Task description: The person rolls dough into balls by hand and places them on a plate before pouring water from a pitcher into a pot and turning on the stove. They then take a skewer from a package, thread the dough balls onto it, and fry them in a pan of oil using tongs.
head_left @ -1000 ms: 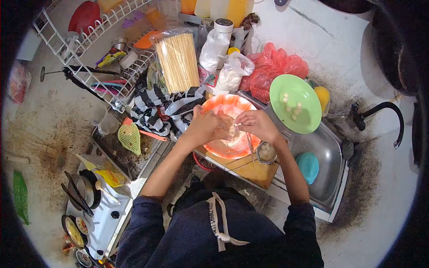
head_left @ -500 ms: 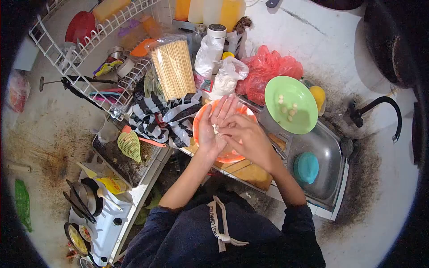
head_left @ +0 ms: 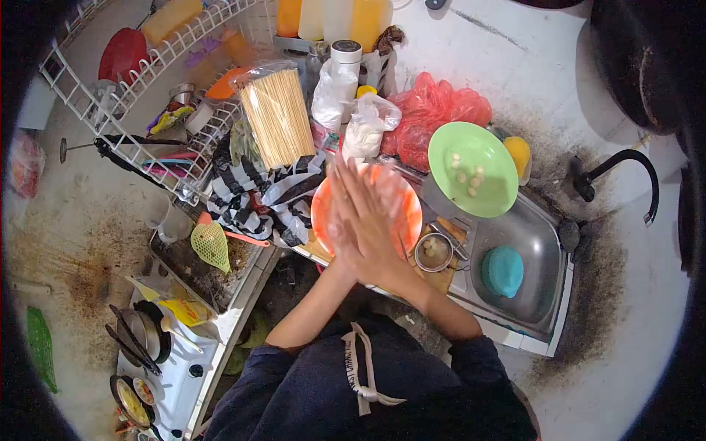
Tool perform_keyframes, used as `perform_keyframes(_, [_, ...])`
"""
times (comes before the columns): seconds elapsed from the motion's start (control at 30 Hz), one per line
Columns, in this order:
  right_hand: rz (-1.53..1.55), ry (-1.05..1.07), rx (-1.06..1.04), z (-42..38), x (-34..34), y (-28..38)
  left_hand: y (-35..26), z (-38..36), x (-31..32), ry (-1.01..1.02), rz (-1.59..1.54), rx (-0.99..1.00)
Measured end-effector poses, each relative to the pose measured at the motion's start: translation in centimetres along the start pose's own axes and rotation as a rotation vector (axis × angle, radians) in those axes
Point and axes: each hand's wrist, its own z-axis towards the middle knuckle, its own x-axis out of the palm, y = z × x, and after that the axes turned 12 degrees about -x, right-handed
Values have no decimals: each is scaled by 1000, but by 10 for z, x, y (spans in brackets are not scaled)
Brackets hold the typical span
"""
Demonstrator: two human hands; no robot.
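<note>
My right hand (head_left: pixel 371 239) lies flat over my left hand (head_left: pixel 338 234), palm to palm, fingers stretched out. Motion blurs both hands at the edges. Anything between the palms is hidden, including the small whitish dough-like piece seen earlier. Beneath them is an orange and white plate (head_left: pixel 412 226). Right of my hands, a small metal bowl (head_left: pixel 418 257) holds pale round balls in liquid. Several small pale balls lie on a green plate (head_left: pixel 494 156) farther right. Just beyond the hands stands a plastic bag of white powder (head_left: pixel 363 136).
A sink (head_left: pixel 540 250) with a turquoise bowl (head_left: pixel 503 272) and a black faucet (head_left: pixel 625 165) is at right. Bundled skewers (head_left: pixel 276 117), a striped bag (head_left: pixel 283 195) and a red bag (head_left: pixel 419 121) stand behind. A dish rack (head_left: pixel 121 121) and stove (head_left: pixel 180 375) are left.
My right hand has gone from pinching at the pale piece in my open left palm to lying flat against that palm. The small metal bowl has come into view.
</note>
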Motion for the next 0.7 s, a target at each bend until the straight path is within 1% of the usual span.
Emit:
perform_keyframes(0.07, [335, -67, -15, -12, 12, 2, -43, -6, -29, 132, 627, -97])
perform_keyframes(0.1, [267, -51, -1, -13, 12, 1, -49, -5, -25, 196, 941, -145])
perform_keyframes(0.13, [267, -51, -2, -10, 10, -4, -59, -5, -17, 197, 942, -145])
perform_keyframes(0.2, [261, -212, 137, 2, 3, -12, -58, 1, 22, -664, 1378, -520])
perform_keyframes(0.23, [260, -212, 136, 3, 1, -8, -56, -3, 21, -588, 1395, -616])
perform_keyframes(0.27, [154, -152, 190, 6, -2, -2, -60, -2, 17, -585, 1393, -616])
perform_keyframes(0.33, [-61, -31, 304, 10, 0, 10, -69, -4, 6, -452, 1141, -687])
perform_keyframes(0.37, [-872, 301, 355, 2, 39, -4, -62, -6, 5, -455, 1137, -691])
perform_keyframes(0.4, [-874, 301, 360, -1, 38, -4, -48, -9, 5, -272, 1222, -517])
perform_keyframes(0.47, [44, -158, 48, -11, 29, 0, -28, -12, 5, 104, 1353, -155])
perform_keyframes(0.5, [303, -133, 137, -7, 8, 9, -63, 19, 26, -369, 1195, -608])
perform_keyframes(0.53, [305, -133, 136, -9, 6, 3, -65, 16, 24, -368, 1196, -606])
perform_keyframes(0.6, [227, -173, 202, -6, 4, -8, -58, 6, 28, -440, 1267, -673])
perform_keyframes(0.63, [198, -282, 148, -4, 3, -10, -66, -1, 24, -492, 1417, -776])
perform_keyframes(0.67, [195, -283, 148, -2, 4, -3, -68, -2, 20, -491, 1415, -779])
perform_keyframes(0.7, [78, -150, 318, -2, 7, 7, -70, -2, 17, -491, 1363, -797])
